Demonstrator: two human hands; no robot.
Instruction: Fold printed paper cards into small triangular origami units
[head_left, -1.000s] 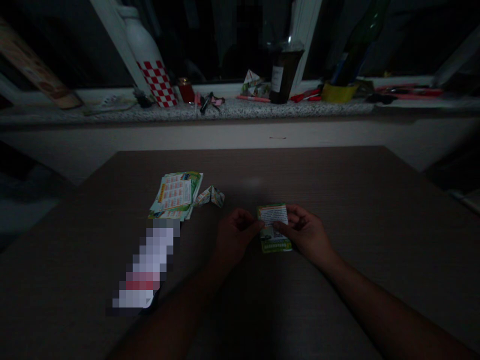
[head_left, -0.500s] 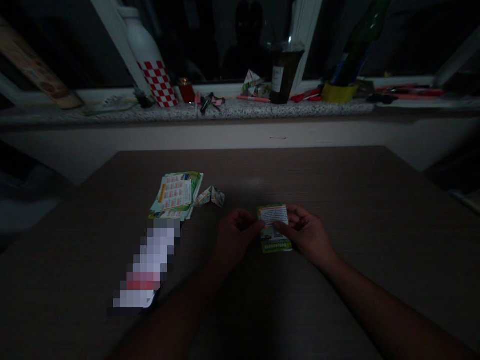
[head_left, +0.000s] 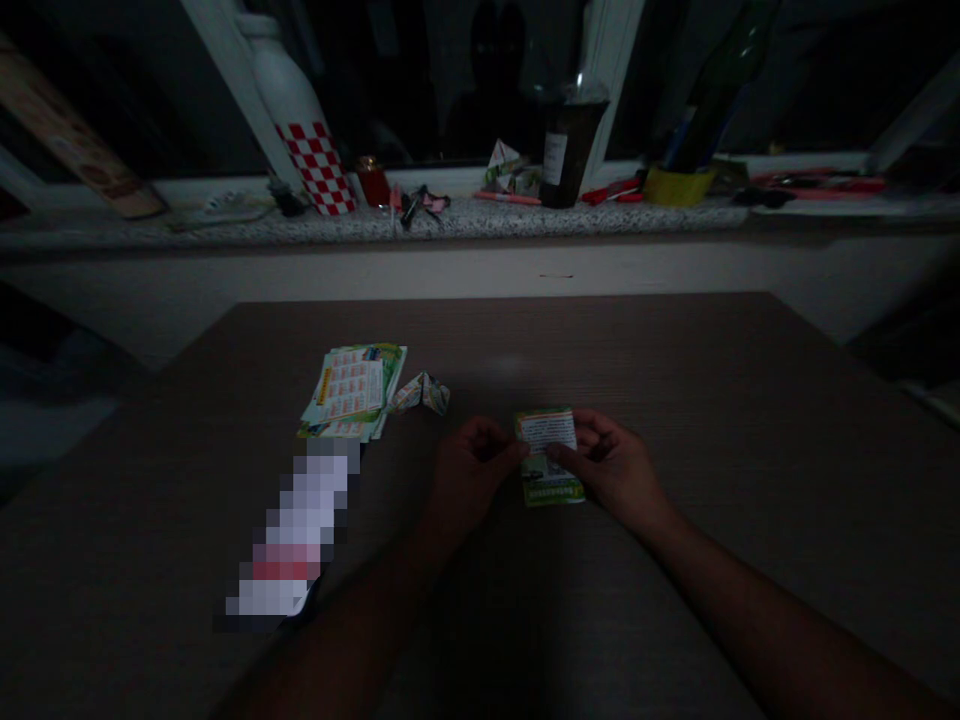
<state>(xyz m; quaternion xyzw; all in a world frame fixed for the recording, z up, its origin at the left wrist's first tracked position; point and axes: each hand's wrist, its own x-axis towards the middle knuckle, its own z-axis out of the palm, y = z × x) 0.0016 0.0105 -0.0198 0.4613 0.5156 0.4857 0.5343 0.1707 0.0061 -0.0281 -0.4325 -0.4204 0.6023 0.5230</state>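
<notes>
Hands both at the middle of the dark brown wood-grain surface [head_left: 675, 380], working one small green-and-white printed paper leaflet [head_left: 550, 455]. Left hand [head_left: 469, 475] pinches its left edge w/ thumb and fingertips, other fingers curled under; right hand [head_left: 611, 465] pinches the right edge approx. level w/ it, thumb on top. Leaflet lies low over the surface, near end seemingly touching it, far part looks doubled over to a white panel, though light is v. dim so can't be sure of the crease. To the left and a bit further off: stack of green-and-orange printed flyers [head_left: 352, 390], w/ a small crumpled folded paper scrap [head_left: 424, 392] just beside its right corner; a blurred-out oblong item [head_left: 289, 540] lies nearer, well left of the left forearm. Behind, on the speckled stone windowsill [head_left: 225, 228]: white bottle w/ red-and-white checks [head_left: 304, 120], dark glass bottle [head_left: 566, 140], yellow tape roll [head_left: 675, 185], misc. pens etc. Risks, as I judge: thin paper held only at 2 edges, so uneven pull could skew the crease or tear it; poor light makes lining up edges hard, so corners may not meet; a forearm sweep leftward could scatter the flyers.
</notes>
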